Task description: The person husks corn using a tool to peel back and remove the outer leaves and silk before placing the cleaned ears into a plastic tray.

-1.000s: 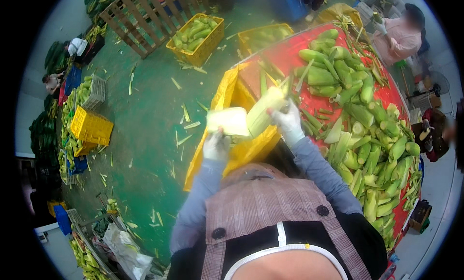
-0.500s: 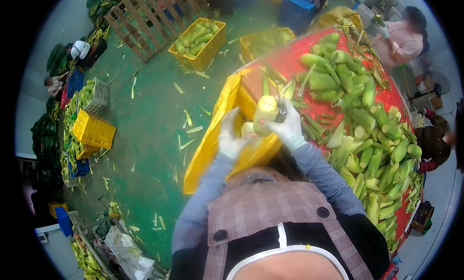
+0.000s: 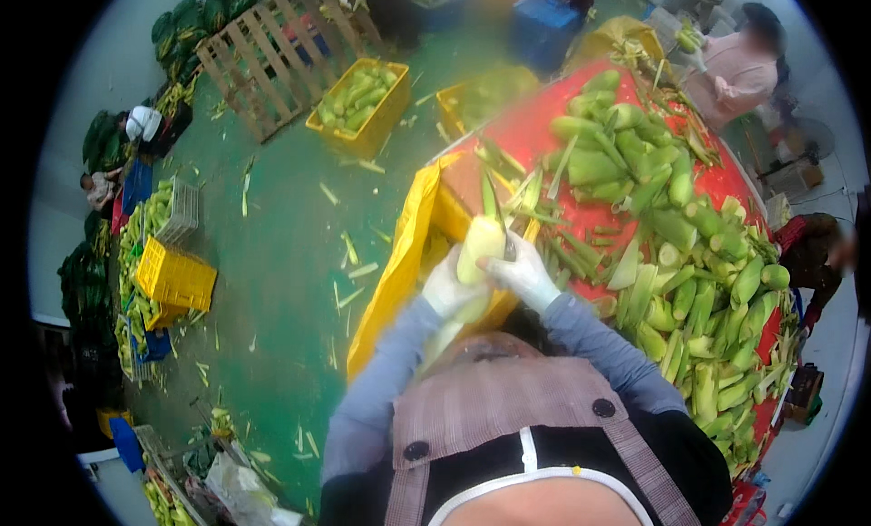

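A pale green, partly husked ear of corn stands nearly upright between my white-gloved hands. My left hand is closed round its lower left side, and a pale strip of husk hangs blurred below that hand. My right hand is closed at the ear's right side, its thumb against the corn. A narrow dark tool that looks like a knife shows at its fingers, mostly hidden. Beneath both hands gapes a yellow sack.
Right of me, a red table bears a heap of green corn and loose husks. Yellow crates of corn and a wooden pallet stand ahead on the green floor. Stacked crates line the left; a co-worker stands beyond the table.
My left hand has come right and down onto the ear, which it was apart from before. The ear's cut end has turned out of sight, and it now stands more upright.
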Demonstrator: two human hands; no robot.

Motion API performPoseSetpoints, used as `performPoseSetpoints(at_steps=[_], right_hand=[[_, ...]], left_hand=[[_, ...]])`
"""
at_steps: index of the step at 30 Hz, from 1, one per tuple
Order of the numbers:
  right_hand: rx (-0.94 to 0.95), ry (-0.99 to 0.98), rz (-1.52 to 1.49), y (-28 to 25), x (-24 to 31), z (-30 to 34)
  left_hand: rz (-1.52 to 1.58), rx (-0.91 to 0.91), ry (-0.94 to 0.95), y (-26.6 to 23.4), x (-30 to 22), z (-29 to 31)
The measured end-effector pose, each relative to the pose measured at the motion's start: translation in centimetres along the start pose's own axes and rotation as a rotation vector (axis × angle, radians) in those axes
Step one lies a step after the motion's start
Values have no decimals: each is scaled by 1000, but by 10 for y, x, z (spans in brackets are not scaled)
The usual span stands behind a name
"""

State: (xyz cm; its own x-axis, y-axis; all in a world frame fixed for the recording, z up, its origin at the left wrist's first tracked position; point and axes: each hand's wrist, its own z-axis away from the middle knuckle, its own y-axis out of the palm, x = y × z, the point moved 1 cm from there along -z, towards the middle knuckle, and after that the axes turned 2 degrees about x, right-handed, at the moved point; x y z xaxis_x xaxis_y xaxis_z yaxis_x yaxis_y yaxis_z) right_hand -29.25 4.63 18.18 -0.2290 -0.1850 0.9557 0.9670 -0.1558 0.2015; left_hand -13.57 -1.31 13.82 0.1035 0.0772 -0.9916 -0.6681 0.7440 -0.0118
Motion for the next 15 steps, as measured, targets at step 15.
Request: performPoseSetpoints(at_steps=[15], right_hand=[[68, -341, 242, 2, 47, 10]], left_hand=[[-367, 170, -60, -4, 59, 2]])
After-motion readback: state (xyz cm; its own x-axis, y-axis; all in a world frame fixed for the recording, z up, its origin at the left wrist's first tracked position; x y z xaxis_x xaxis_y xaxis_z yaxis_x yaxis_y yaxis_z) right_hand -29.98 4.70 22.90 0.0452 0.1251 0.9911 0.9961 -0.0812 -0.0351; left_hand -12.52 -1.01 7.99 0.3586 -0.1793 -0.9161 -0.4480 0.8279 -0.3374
